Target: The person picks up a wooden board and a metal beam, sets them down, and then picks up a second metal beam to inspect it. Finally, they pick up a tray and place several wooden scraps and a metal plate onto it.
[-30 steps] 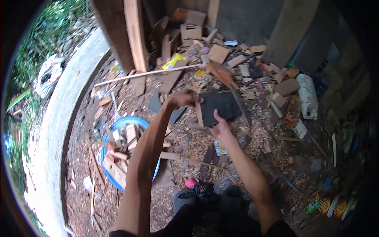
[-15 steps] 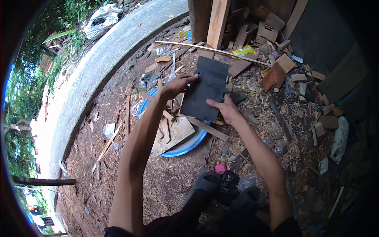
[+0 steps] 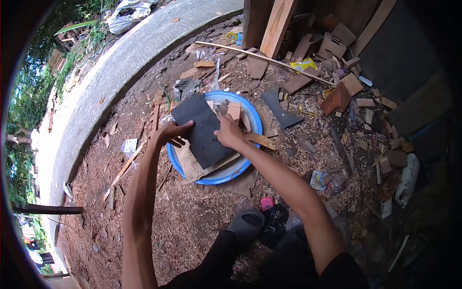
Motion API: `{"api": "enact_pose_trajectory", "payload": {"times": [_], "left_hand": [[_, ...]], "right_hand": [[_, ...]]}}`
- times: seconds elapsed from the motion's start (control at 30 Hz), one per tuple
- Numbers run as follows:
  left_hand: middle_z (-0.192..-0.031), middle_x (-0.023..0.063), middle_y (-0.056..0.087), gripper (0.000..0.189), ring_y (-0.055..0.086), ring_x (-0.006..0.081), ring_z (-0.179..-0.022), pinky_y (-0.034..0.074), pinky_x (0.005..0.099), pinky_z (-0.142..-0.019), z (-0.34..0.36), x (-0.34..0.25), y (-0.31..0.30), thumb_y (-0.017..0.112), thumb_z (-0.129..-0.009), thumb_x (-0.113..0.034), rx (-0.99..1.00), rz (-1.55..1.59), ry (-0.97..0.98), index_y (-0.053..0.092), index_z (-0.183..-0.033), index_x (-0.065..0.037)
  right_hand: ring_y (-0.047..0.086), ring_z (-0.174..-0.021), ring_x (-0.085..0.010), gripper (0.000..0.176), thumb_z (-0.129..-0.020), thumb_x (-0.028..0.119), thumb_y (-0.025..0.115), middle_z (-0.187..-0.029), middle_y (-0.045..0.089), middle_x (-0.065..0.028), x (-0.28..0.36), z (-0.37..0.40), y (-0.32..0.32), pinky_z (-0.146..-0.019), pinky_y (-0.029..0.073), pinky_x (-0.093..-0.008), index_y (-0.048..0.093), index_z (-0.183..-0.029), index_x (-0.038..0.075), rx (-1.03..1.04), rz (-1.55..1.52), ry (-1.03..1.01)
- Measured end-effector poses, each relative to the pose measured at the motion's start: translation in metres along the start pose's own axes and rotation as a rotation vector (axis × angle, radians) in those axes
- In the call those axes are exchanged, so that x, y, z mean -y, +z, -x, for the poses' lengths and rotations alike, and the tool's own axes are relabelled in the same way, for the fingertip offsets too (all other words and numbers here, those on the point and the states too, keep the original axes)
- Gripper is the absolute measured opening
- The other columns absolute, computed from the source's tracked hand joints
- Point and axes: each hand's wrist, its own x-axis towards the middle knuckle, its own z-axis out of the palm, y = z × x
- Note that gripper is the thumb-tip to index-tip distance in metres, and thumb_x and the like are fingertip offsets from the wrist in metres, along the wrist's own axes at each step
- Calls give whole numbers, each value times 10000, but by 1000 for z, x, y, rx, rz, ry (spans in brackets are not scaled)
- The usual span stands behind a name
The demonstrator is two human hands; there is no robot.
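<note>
A flat black rectangular sheet point(image 3: 204, 137) lies tilted between my two hands, over the blue-rimmed basin point(image 3: 215, 181). My left hand point(image 3: 174, 133) grips its left edge, thumb on top and fingers curled at the side and underneath. On the opposite edge, my right hand point(image 3: 230, 133) holds it with the thumb on the upper face. Wood offcuts fill the basin, among them a reddish block point(image 3: 234, 111) and a pale flat board point(image 3: 186, 161) partly hidden under the sheet.
A black curved offcut point(image 3: 280, 109) lies right of the basin. Beyond, a long thin strip point(image 3: 264, 58) crosses the ground near an upright plank point(image 3: 279, 28). Scattered wood scraps and shavings cover the right side. A concrete path point(image 3: 103, 91) curves along the left. My shoe point(image 3: 247, 225) stands below.
Both hands have carried the black sheet left, from the basin's right side to over its middle. The reddish block and the black curved offcut now show more fully.
</note>
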Motion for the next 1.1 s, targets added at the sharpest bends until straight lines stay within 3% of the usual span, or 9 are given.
{"api": "enact_pose_trajectory", "payload": {"times": [0.13,0.23,0.43,0.47,0.53,0.63,0.83,1.0,1.1], "left_hand": [[-994,161,607,800,605,308,-869,512,423,-695,-3,-26,3,611,-645,-646,-124,-336,-86,531,-1134,-18],[-937,187,623,788,612,284,-873,493,399,-719,1,-58,4,628,-623,-639,-75,-494,-14,565,-1064,10],[-883,227,622,684,615,269,-873,479,372,-740,-47,-93,1,640,-652,-571,-454,-889,32,595,-978,29],[-931,285,586,648,593,347,-891,462,408,-774,-63,-105,7,638,-693,-487,-441,-872,31,544,-1043,51],[-980,320,552,676,565,393,-931,439,427,-809,-91,-119,40,614,-737,-428,-666,-793,289,442,-1133,93],[-1066,338,506,622,512,407,-1026,413,428,-863,-110,-167,105,593,-778,-366,-485,-609,696,395,-1183,62],[-1122,275,506,632,495,371,-1064,405,382,-881,-128,-229,280,616,-780,-379,48,-447,1076,407,-1178,65],[-1244,193,435,633,422,343,-1149,329,415,-976,-106,-252,414,621,-769,-361,282,-758,1307,382,-1243,-17],[-1255,138,443,516,409,315,-1167,282,434,-1013,-103,-250,467,565,-806,-247,220,-932,1529,386,-1259,-77]], "right_hand": [[495,-1006,-364,519,-685,130,690,-1050,500,-216,-23,-4,-3,-860,410,-399,451,-1122,-17,17,-141,-86],[558,-885,-319,430,-675,87,663,-963,553,-191,-35,1,-21,-791,439,-366,491,-1060,2,-68,-334,-115],[593,-807,-267,283,-723,32,572,-864,594,-157,-109,6,-80,-711,471,-349,515,-998,1,-363,-288,-55],[593,-807,-267,283,-723,32,572,-864,594,-157,-125,12,-95,-711,471,-349,515,-998,1,-390,-274,-30],[573,-814,-310,246,-738,30,548,-822,587,-154,-155,26,-127,-717,459,-382,517,-982,9,-493,-252,70],[584,-798,-306,209,-764,45,533,-837,596,-146,-202,61,-177,-688,461,-382,528,-972,31,-644,-167,227],[598,-805,-263,181,-763,74,527,-856,613,-140,-313,175,-267,-703,462,-343,565,-934,26,-968,-40,539],[596,-877,-229,245,-802,128,540,-976,604,-143,-359,304,-287,-753,464,-311,547,-1025,25,-759,22,840],[583,-914,-261,343,-794,152,591,-1003,595,-147,-365,318,-265,-791,460,-338,521,-1106,28,-740,34,721]]}}
